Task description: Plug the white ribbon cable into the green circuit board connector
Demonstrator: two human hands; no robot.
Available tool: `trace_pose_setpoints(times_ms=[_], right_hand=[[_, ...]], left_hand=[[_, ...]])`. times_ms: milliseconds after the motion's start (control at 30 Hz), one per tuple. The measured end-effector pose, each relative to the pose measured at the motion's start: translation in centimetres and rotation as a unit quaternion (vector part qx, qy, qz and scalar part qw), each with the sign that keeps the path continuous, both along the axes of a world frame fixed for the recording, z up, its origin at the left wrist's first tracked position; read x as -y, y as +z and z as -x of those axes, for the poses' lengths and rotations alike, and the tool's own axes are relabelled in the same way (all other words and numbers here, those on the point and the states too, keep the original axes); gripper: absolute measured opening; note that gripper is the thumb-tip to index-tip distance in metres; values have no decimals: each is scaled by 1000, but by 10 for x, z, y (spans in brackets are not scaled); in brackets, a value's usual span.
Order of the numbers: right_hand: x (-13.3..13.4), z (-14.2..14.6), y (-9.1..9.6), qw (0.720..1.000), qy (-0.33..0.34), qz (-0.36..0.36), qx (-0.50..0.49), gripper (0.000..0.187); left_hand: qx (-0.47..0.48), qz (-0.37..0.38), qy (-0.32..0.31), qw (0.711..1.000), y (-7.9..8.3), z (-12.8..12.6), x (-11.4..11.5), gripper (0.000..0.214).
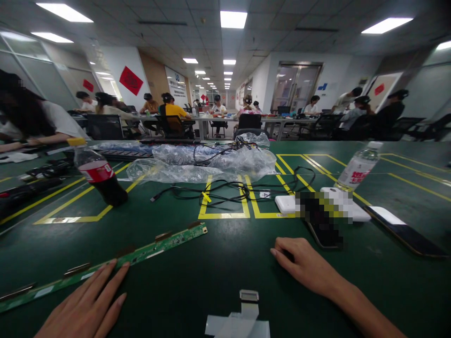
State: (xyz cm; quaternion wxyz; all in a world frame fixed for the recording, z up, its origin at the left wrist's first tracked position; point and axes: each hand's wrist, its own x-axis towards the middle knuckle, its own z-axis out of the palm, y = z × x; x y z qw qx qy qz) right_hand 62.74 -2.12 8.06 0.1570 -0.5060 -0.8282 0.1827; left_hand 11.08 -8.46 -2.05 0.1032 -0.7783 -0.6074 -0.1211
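My left hand (88, 303) lies flat at the bottom left, fingers stretched out, fingertips touching a long narrow green circuit board (116, 260) that runs diagonally across the dark green table (211, 263). My right hand (303, 265) rests palm down on the table at the centre right, fingers loosely curled under, holding nothing that I can see. A flat ribbon cable with white tape (241, 319) lies between my hands at the bottom edge. A dark phone (322, 230) sits just beyond my right hand.
A cola bottle (100, 176) stands at the left. Crumpled clear plastic (211, 162) and black cables (232, 190) lie mid-table. A white box (287, 204), a water bottle (357, 166) and another phone (405, 232) sit at the right. Several people work at tables behind.
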Motion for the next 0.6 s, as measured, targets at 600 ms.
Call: trace_pose_setpoints(times_ms=[600], right_hand=[[4, 7, 0, 995, -16, -83, -45, 27]], left_hand=[[-100, 136, -203, 965, 97, -198, -38, 48]])
